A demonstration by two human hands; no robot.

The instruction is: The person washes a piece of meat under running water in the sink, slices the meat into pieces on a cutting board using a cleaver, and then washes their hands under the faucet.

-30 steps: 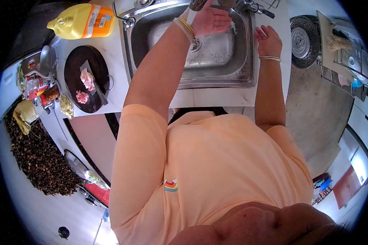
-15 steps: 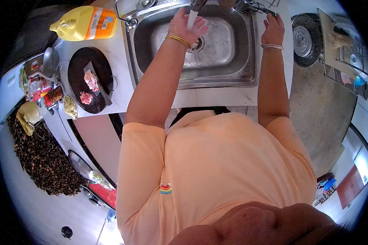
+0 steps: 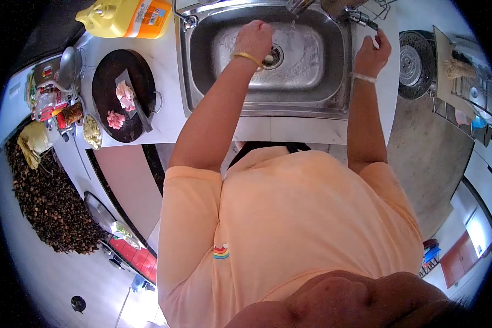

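Over the left part of the steel sink point(image 3: 333, 82), my left hand point(image 3: 254, 39) is closed in a fist, and nothing shows in it. A thin trickle of water point(image 3: 293, 23) falls from the faucet spout point(image 3: 299, 5), to the right of that hand. At the sink's back right corner, my right hand point(image 3: 373, 56) has its fingers curled at the end of the faucet handle point(image 3: 366, 21). A gold bangle is on my left wrist and a pale one on my right.
Left of the sink, a dark round board point(image 3: 106, 74) holds a knife point(image 3: 142, 116) and pieces of pink meat point(image 3: 124, 95). Behind it lies a yellow jug point(image 3: 112, 19). Utensils and packets crowd the far left. A round perforated metal plate point(image 3: 413, 65) is at the right.
My left hand has gone from spread fingers under the stream to a fist beside it. The water has thinned to a trickle. The view has shifted slightly.
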